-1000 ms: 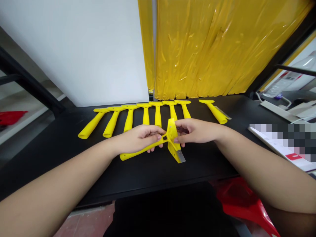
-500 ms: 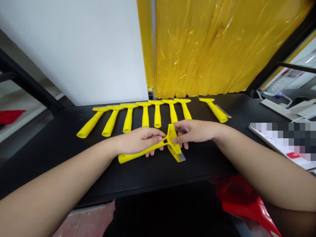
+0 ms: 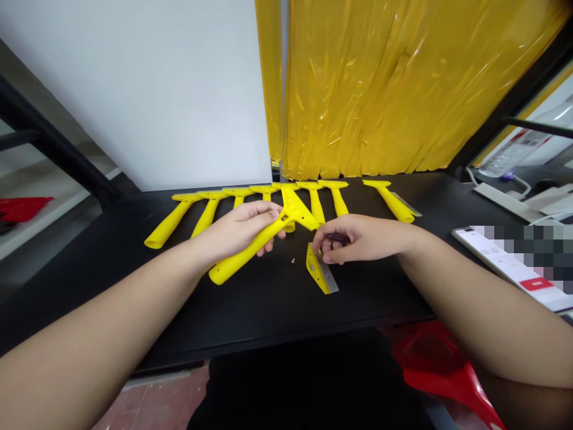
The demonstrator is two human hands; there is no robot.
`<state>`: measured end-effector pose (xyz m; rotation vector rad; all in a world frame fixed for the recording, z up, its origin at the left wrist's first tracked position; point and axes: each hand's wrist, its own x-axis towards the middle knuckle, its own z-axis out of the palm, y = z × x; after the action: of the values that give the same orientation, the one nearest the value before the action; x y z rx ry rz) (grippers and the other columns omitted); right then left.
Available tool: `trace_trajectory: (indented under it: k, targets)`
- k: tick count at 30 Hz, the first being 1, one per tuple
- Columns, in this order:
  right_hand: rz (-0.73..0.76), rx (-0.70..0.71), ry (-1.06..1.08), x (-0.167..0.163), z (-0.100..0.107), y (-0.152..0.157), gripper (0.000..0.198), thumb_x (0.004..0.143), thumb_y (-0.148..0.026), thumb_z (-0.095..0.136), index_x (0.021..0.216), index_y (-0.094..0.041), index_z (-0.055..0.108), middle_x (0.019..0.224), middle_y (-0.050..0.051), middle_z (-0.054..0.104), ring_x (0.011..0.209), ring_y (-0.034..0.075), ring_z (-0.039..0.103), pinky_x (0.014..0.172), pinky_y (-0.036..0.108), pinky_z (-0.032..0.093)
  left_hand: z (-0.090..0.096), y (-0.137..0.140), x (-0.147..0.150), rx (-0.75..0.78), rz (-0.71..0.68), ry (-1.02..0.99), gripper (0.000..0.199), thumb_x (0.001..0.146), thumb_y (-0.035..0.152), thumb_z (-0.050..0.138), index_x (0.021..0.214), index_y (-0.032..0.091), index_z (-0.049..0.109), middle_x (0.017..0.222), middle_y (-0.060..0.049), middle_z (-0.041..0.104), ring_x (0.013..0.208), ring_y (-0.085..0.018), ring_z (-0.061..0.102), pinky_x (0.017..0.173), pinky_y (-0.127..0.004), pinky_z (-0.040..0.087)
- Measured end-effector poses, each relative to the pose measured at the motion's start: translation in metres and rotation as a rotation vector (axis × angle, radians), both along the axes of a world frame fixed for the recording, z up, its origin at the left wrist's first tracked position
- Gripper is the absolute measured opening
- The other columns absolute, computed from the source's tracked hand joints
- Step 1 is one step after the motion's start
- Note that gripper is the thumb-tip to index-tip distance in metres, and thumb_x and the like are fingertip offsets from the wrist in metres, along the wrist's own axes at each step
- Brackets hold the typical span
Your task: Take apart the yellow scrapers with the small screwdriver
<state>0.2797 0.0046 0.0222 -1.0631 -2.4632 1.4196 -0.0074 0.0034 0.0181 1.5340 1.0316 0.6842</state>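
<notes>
My left hand [image 3: 255,227] is wrapped around the yellow handle [image 3: 239,254] of a scraper, its wide head tilted up to the right. Below my right hand [image 3: 353,239] is a separate yellow clamp plate [image 3: 316,272] with a grey metal blade [image 3: 330,279] along its right side. My right fingertips touch the plate's upper end; whether they pinch it I cannot tell. Curled in the same fingers is a small dark object [image 3: 338,239], mostly hidden. A tiny light-coloured screw-like piece [image 3: 293,260] lies on the black tabletop between the hands.
Several yellow scrapers [image 3: 168,224] stand in a row along the back, with another scraper [image 3: 394,202] farther right. Behind them are a white panel [image 3: 179,89] and yellow plastic wrapping [image 3: 358,89]. A tablet-like screen [image 3: 496,257] lies at the right edge. Something red [image 3: 443,358] hangs below the table.
The scraper's handle and head have come apart from the plate with the blade. My left hand has lifted the handle up and leftward, and the tiny piece now shows on the table.
</notes>
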Motion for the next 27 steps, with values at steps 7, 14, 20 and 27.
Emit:
trace_trajectory:
  k: [7,14,20,27]
  targets:
    - [-0.031,0.144,-0.172,-0.006,-0.003,-0.004,0.049,0.09,-0.047,0.079,0.127,-0.017,0.069,0.089,0.003,0.075,0.072,0.017,0.066,0.065,0.029,0.051,-0.004,0.0,0.004,0.001,-0.03,0.021,0.017,0.108,0.03,0.055,0.11,0.015,0.063,0.088,-0.007,0.074,0.056,-0.012,0.066,0.044,-0.021,0.054]
    - [-0.031,0.478,-0.281,-0.026,-0.007,-0.022,0.055,0.096,-0.053,0.072,0.144,-0.026,0.067,0.106,0.008,0.071,0.085,0.023,0.068,0.078,0.035,0.051,-0.006,0.002,0.003,0.022,-0.026,0.017,0.017,0.109,0.029,0.054,0.111,0.015,0.063,0.09,-0.007,0.074,0.058,-0.012,0.067,0.045,-0.021,0.054]
    - [-0.068,0.628,-0.377,-0.042,-0.02,-0.032,0.052,0.104,-0.054,0.059,0.148,-0.028,0.065,0.125,0.015,0.068,0.097,0.031,0.072,0.084,0.042,0.055,-0.008,0.004,0.001,0.06,-0.032,0.017,0.019,0.109,0.031,0.055,0.112,0.015,0.064,0.091,-0.007,0.074,0.059,-0.012,0.067,0.046,-0.021,0.055]
    - [-0.054,0.768,-0.326,-0.045,-0.03,-0.041,0.046,0.109,-0.043,0.053,0.145,-0.019,0.069,0.119,0.016,0.072,0.104,0.032,0.071,0.091,0.044,0.058,-0.009,0.005,0.0,0.066,-0.026,0.033,0.017,0.108,0.029,0.054,0.114,0.015,0.063,0.091,-0.007,0.074,0.059,-0.012,0.066,0.046,-0.022,0.055]
